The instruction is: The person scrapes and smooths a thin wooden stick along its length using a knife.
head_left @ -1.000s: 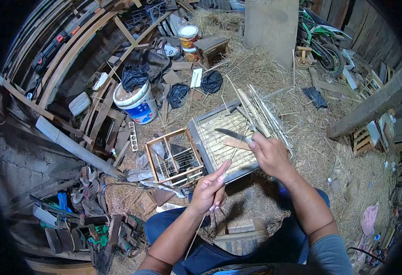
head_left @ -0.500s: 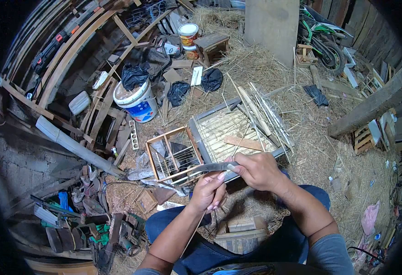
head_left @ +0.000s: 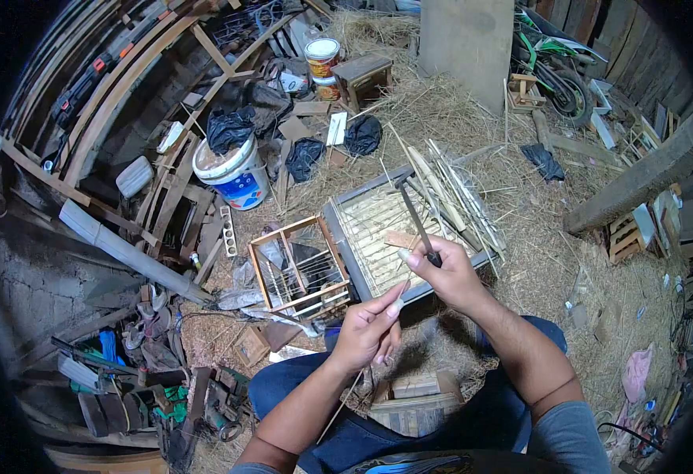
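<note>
My right hand (head_left: 450, 275) is closed around the dark handle of a knife (head_left: 416, 217), whose blade points up and away over the slatted panel. My left hand (head_left: 368, 333) pinches a thin bamboo strip (head_left: 338, 411); its tip sticks up past the thumb and its tail runs down along my forearm. Knife and strip are apart. Beyond my hands lies a grey-framed panel (head_left: 332, 229) with pale slats, carrying a flat wooden piece (head_left: 398, 238) and a bundle of split bamboo sticks (head_left: 449, 189). Left of it sits a small wooden frame (head_left: 258, 272) with thin bars.
A white bucket (head_left: 240, 178) topped with a black bag stands at the left. Paint pails (head_left: 323, 54) and a wooden stool (head_left: 362, 69) are farther back. A post (head_left: 466, 55) rises near a green motorcycle (head_left: 555, 75). Straw and shavings cover the floor.
The knife has swung from lying sideways above the left hand to pointing up and away. My right hand has moved slightly up and right, off the strip.
</note>
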Demonstrator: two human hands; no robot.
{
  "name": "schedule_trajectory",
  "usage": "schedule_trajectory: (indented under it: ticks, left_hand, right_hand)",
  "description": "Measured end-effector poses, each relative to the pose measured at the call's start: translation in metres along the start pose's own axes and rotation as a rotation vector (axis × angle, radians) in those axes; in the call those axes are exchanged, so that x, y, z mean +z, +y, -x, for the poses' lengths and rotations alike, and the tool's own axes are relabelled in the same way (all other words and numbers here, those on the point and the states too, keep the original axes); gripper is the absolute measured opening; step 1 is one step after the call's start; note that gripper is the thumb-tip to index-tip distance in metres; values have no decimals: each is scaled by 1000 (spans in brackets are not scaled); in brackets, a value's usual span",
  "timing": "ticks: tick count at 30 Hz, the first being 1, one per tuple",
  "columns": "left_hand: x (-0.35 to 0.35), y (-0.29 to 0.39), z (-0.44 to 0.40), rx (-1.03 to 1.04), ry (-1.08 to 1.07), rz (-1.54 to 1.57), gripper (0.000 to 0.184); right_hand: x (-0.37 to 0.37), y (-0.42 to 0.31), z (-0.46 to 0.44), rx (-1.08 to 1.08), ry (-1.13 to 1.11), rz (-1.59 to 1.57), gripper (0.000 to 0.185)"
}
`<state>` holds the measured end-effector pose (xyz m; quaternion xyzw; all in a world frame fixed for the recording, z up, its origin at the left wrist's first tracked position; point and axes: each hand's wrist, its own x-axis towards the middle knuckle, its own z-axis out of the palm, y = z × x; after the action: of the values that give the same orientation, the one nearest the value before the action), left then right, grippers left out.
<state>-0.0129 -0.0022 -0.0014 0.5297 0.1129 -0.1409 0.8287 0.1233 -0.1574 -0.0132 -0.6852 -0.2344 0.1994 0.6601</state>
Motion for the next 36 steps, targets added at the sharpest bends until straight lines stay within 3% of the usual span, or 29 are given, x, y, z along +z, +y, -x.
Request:
schedule_trajectory:
  ticks: [1,5,7,10,14,21,23,27,31,36]
  left_hand:
    - [2,-1,0,25,82,-84,46]
    - [-5,-1,-2,23,55,-147,45]
    - [-13,-4,-6,30,25,67,46]
    - [-17,-2,-7,61,36,172,45]
    - [-13,3,-4,36,31,225,43]
    - [-13,9,1,34,-23,397,43]
    - [-14,9,3,55,-33,408,42]
    - [-11,10,2,89,13,350,42]
    - [-12,12,2,14,27,238,46]
    - [-19,9,3,7,-46,301,46]
  right_hand:
    - [1,8,-1,2,1,-1,30]
    - [8,9,-2,-140,91,105,29]
    - [8,-6,2,-206,164,140,29]
    - [2,-19,16,-202,-15,563,27]
    - [8,-24,25,-363,-105,762,23]
    - [-7,-21,16,-354,-99,874,24]
    - [-22,-18,5,-145,53,907,26]
    - [-7,-27,12,-338,135,695,30]
    - [6,-31,23,-321,-76,747,30]
    - [-4,-32,15,-304,-87,842,28]
